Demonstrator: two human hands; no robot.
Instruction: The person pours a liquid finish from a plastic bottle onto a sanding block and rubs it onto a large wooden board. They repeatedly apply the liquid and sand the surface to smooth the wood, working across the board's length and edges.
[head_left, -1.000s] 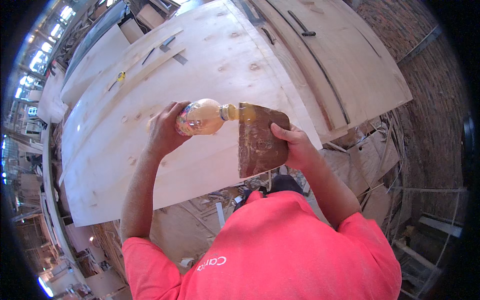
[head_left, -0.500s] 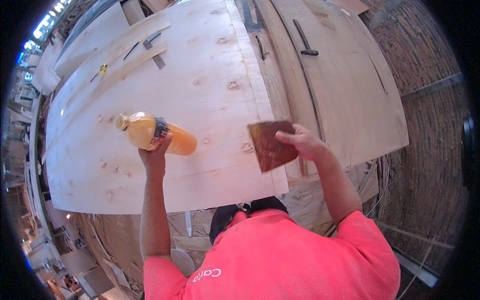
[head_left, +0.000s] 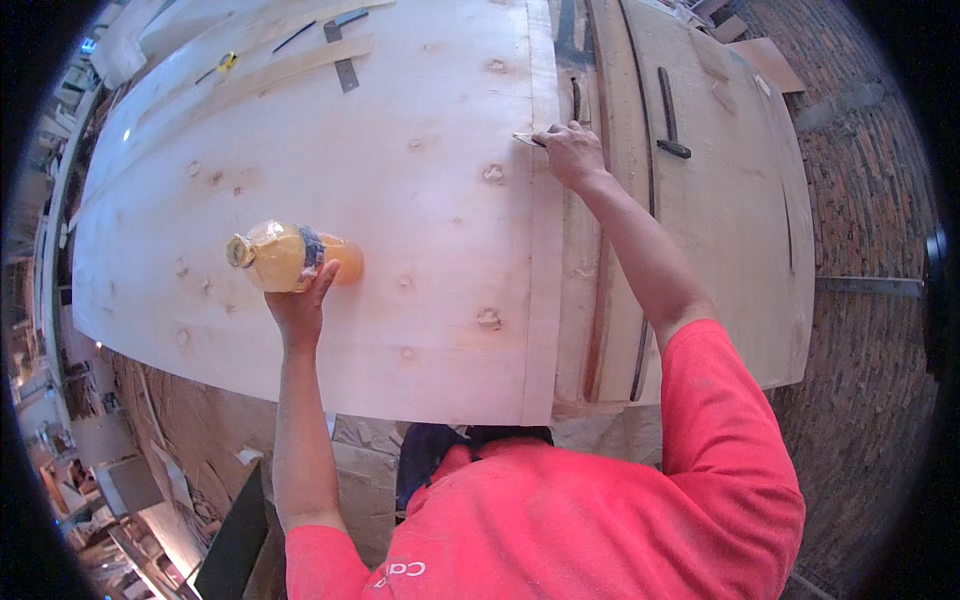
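Note:
A large pale plywood sheet (head_left: pixel 400 200) with filled knots lies flat in front of me. My left hand (head_left: pixel 300 300) grips a plastic bottle of orange-yellow liquid (head_left: pixel 285 255), standing on the sheet's left part. My right hand (head_left: pixel 572 152) reaches far forward to the sheet's right edge and holds a flat scraper blade (head_left: pixel 527 139), seen edge-on, pressed against the wood by a knot.
More plywood panels (head_left: pixel 720 200) lie to the right, with a dark bar tool (head_left: pixel 668 115) on them. A metal square (head_left: pixel 345 70) and thin strips rest at the far end. Brick floor (head_left: pixel 860 250) runs along the right; wood offcuts pile at the lower left.
My right hand has carried the scraper forward to the sheet's far right edge, blade now edge-on. The bottle in my left hand has moved left and stands on the sheet.

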